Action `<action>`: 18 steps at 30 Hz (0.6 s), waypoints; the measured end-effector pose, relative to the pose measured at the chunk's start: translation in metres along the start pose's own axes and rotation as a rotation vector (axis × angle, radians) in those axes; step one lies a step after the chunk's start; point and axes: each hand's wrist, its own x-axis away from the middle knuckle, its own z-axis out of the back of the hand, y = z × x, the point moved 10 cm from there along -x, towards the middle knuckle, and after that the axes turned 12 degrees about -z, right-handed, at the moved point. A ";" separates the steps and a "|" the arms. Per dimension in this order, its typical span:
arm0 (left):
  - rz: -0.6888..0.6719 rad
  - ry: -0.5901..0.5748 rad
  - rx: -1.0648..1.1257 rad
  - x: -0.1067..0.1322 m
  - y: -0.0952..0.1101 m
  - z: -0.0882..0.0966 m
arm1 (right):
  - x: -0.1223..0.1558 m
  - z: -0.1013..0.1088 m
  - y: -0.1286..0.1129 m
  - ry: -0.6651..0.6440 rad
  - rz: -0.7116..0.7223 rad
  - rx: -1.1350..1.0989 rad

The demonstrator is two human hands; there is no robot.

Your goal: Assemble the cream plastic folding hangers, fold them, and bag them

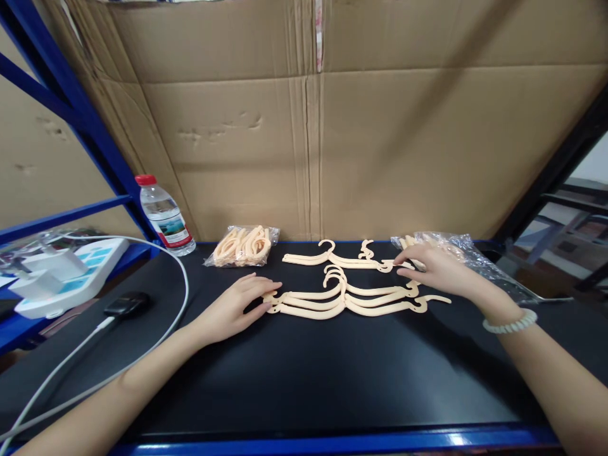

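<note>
A group of cream plastic hangers with curved arms [344,300] lies mid-desk [304,373]. Hands apart: left hand [240,308] touches the group's left end; right hand [439,271] is at a rear cream hanger's [354,261] right end. Grip undetermined.

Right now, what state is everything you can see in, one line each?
Bottle: standing, capped.
Left bag: filled.
Right bag: partly hidden; open or sealed unclear.
Front hangers: lying close together.
Rear hanger: lying behind them.
Black gadget: connected to a white cable.
Power strip: adapters plugged in.
Bracelet: worn.
Left hand: touching the front hangers' left ends.
Right hand: at the rear hanger's right end; contact unclear.
</note>
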 end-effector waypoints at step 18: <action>0.207 0.407 -0.088 0.014 -0.015 0.043 | 0.026 0.075 0.053 0.772 -0.300 -0.031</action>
